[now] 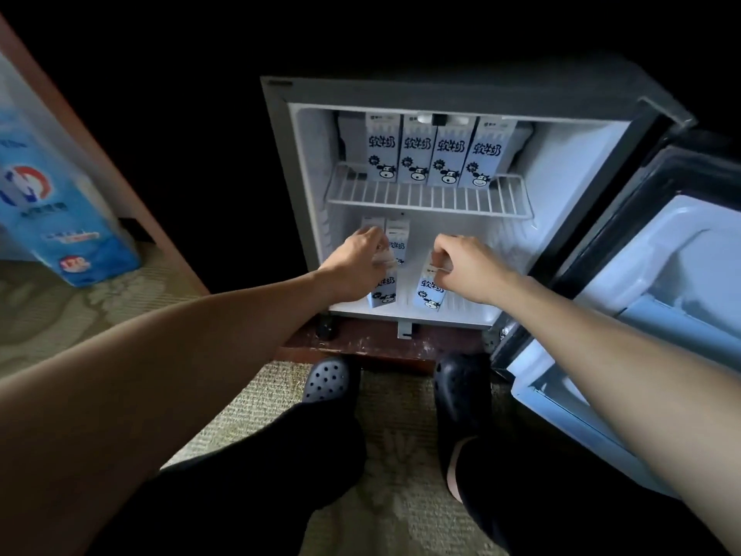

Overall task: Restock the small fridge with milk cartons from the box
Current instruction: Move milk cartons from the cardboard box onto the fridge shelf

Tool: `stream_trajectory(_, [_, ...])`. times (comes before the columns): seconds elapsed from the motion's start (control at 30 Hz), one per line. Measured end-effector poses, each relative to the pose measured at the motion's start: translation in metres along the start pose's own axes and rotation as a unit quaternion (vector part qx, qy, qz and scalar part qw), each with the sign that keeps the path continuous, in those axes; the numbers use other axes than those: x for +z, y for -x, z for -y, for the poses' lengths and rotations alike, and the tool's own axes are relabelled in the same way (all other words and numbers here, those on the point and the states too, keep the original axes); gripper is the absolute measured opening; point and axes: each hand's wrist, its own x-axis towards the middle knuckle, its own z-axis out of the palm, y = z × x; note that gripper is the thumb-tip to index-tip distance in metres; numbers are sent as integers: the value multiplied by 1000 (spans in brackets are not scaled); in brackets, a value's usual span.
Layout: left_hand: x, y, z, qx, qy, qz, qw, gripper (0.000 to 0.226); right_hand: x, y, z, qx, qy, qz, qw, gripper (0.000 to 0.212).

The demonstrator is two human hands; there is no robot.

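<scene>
1. Standing on the fridge's upper wire shelf [425,194]: four milk cartons [435,156], done.
2. Filling the lower compartment: left hand [355,260] gripping one carton [384,290], right hand [467,268] gripping another [430,292].
3. Waiting far left: blue box [60,218], contents hidden.

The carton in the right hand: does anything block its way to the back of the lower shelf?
Nothing visible does. The right hand holds its carton near the front; the fridge floor behind it looks bare. The other cartons stand to the left, by the left hand.

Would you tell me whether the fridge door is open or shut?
Open: the fridge door is swung right, exposing the cartons on the shelf.
</scene>
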Motion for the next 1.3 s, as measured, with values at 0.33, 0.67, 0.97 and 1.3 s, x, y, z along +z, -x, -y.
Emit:
stream_trajectory(0.33, [62,-62,42,-4,2,-11,1000,36,57,-69,-53,60,-52,-99,992,26])
stream_trajectory(0.67, [90,-90,62,27,3,-70,997,34,94,-133,-77,77,-74,-143,984,16])
stream_trajectory(0.97, [91,-84,61,23,35,-73,996,38,100,-140,-69,70,-74,-117,988,33])
stream_trajectory(1.3, [86,-86,61,9,71,-61,996,38,96,-143,-64,81,-75,-121,987,34])
